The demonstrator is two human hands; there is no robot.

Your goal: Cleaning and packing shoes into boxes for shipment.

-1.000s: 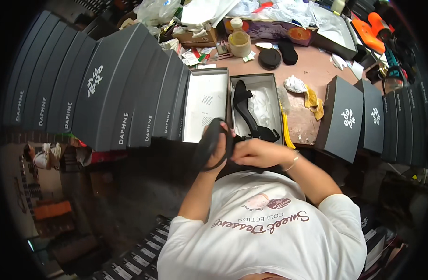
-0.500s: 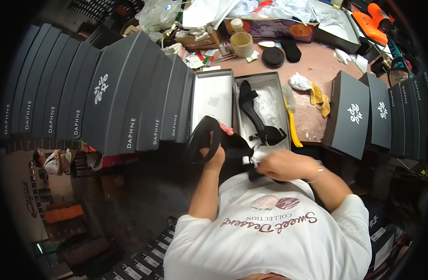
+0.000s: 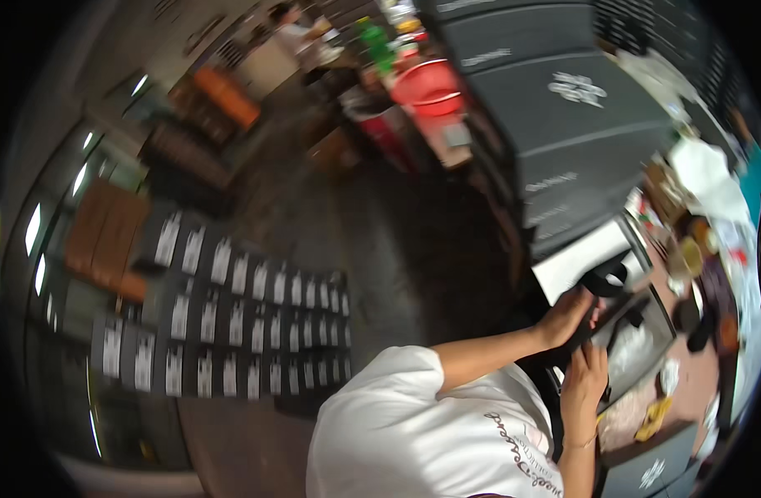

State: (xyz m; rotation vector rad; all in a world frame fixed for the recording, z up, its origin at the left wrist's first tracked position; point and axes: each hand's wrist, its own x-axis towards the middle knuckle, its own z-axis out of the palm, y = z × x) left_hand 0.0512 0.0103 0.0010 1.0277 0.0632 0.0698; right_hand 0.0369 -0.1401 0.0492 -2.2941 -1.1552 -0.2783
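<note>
The person is gripping a black strappy shoe (image 3: pixel 603 286) with both hands at the near edge of the surface (image 3: pixel 712 390), over an open shoebox (image 3: pixel 638 344). The left hand (image 3: pixel 568 315) is closing around the shoe's lower part, fingers wrapped over it, while the right hand (image 3: pixel 586 373) is clasping the dark material just below, fingers curled tight. A thin bracelet is sitting on the right wrist. The shoe's looped strap is rising above the left hand, in front of the white inside of the box lid (image 3: pixel 575 261), which is lying just beside the box toward the far side. White tissue paper (image 3: pixel 638 353) is lining the box beneath the shoe. A stack of dark grey shoeboxes (image 3: pixel 563 116) is standing at the surface's left edge, beyond the lid. Further along the surface, small items are lying blurred and hard to tell apart; a yellow object (image 3: pixel 653 411) is resting near the right forearm, and another dark grey box (image 3: pixel 650 473) is standing at the near right corner. On the floor to the left, rows of dark boxes with white labels (image 3: pixel 231 324) are lying side by side. A red basin (image 3: pixel 430 87) is sitting beyond the stack.
</note>
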